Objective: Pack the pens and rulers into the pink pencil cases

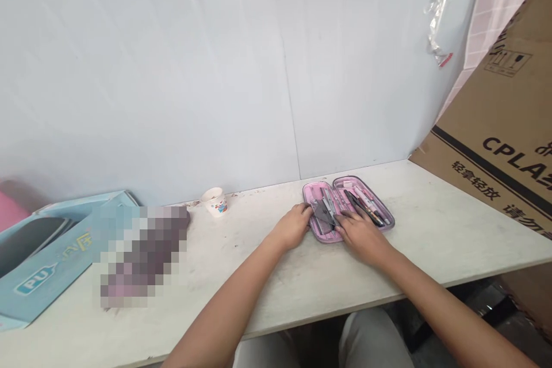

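An unzipped pencil case (390,213) lies spread on the table, pink inside with a dark edge. A dark grey flat piece (322,217), its exact kind unclear, sits over the case's left half. My left hand (295,225) is at the left rim, its bent fingers closed at the piece's left side. From the right, my right hand (361,236) reaches over the lower middle of the case, with fingertips closed at the piece's right edge. Several pens (366,207) lie in the right half. Slim silvery items (330,200) show behind the grey piece.
A white paper cup (214,202) stands near the wall. Left of it are a blurred-out dark, long object (150,253) and an open light-blue box (64,276). A large cardboard box (495,144) leans at the right. The table's front edge (314,317) runs above my knees.
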### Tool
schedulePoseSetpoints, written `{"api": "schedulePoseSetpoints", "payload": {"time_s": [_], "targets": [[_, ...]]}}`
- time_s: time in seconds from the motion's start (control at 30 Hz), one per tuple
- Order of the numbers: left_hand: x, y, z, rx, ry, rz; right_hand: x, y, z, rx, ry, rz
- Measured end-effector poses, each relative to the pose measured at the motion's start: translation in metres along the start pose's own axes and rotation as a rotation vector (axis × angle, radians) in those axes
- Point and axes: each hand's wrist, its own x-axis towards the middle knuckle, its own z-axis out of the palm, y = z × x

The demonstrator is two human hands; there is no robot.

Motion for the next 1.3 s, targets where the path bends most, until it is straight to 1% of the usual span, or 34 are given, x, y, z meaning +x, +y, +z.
{"api": "schedulePoseSetpoints", "payload": {"time_s": [0.07, 0.17, 0.27, 0.37, 0.43, 0.5, 0.6, 0.67, 0.73, 0.87, 0.97, 1.03, 1.13, 1.17, 1.23, 1.3], "targets": [[-0.003, 0.001, -0.006, 0.028, -0.01, 0.007, 0.0, 0.004, -0.003, 0.032, 0.041, 0.001], [-0.012, 0.006, -0.015, 0.059, -0.034, 0.053, 0.001, 0.019, -0.009, 0.055, 0.121, 0.047], [-0.02, 0.015, -0.019, 0.035, -0.05, 0.109, 0.003, 0.043, -0.012, 0.018, 0.174, 0.182], [-0.021, 0.033, -0.018, 0.016, -0.064, 0.173, 0.009, 0.066, -0.012, 0.003, 0.14, 0.363], [-0.016, 0.046, -0.017, 0.039, -0.078, 0.211, 0.018, 0.077, -0.01, 0.095, 0.079, 0.449], [-0.008, 0.059, -0.017, 0.077, -0.079, 0.228, 0.028, 0.085, -0.008, 0.224, 0.044, 0.495], [0.006, 0.071, -0.016, 0.125, -0.042, 0.183, 0.043, 0.092, -0.004, 0.315, 0.081, 0.568], [0.015, 0.075, -0.016, 0.156, -0.02, 0.143, 0.05, 0.096, -0.001, 0.333, 0.116, 0.62], [0.022, 0.075, -0.016, 0.191, -0.011, 0.134, 0.054, 0.1, 0.004, 0.375, 0.133, 0.65], [0.04, 0.07, -0.017, 0.233, 0.009, 0.161, 0.057, 0.111, 0.009, 0.492, 0.175, 0.683], [0.059, 0.063, -0.02, 0.207, 0.073, 0.16, 0.059, 0.112, 0.008, 0.593, 0.237, 0.688], [0.073, 0.059, -0.023, 0.195, 0.139, 0.159, 0.061, 0.108, 0.005, 0.769, 0.336, 0.655], [0.092, 0.053, -0.028, 0.208, 0.201, 0.141, 0.062, 0.095, -0.002, 1.135, 0.519, 0.573], [0.097, 0.051, -0.03, 0.211, 0.204, 0.13, 0.062, 0.091, -0.005, 1.244, 0.548, 0.55], [0.106, 0.047, -0.032, 0.202, 0.174, 0.11, 0.062, 0.084, -0.009, 1.411, 0.56, 0.504], [0.112, 0.045, -0.033, 0.187, 0.11, 0.083, 0.062, 0.08, -0.013, 1.484, 0.555, 0.458]]}}
